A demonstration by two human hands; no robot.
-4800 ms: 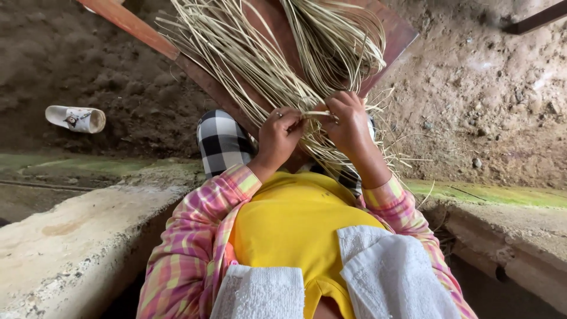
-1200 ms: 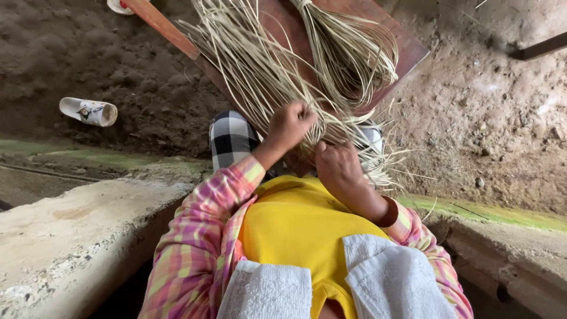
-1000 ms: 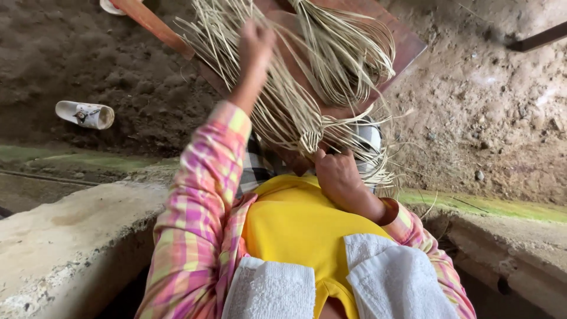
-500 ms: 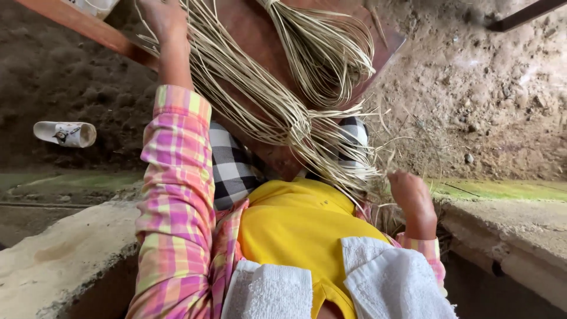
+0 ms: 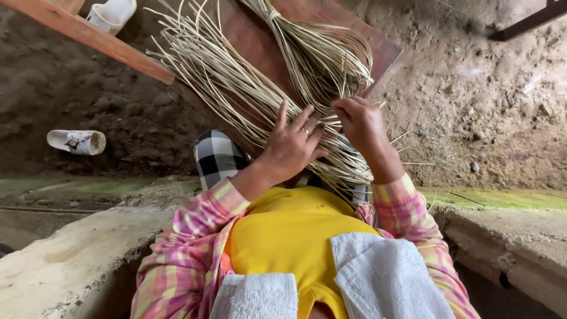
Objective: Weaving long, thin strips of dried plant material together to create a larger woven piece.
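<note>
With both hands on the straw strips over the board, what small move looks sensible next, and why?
Probably the right hand should draw one strip across while the left hand presses flat: the pale straw strips fan out loosely over the wooden board and would slip if released.

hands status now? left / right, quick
Left hand: open, fingers spread, resting flat on the straw strands.
Right hand: fingers curled, pinching a few strands of the tied straw bundle.
</note>
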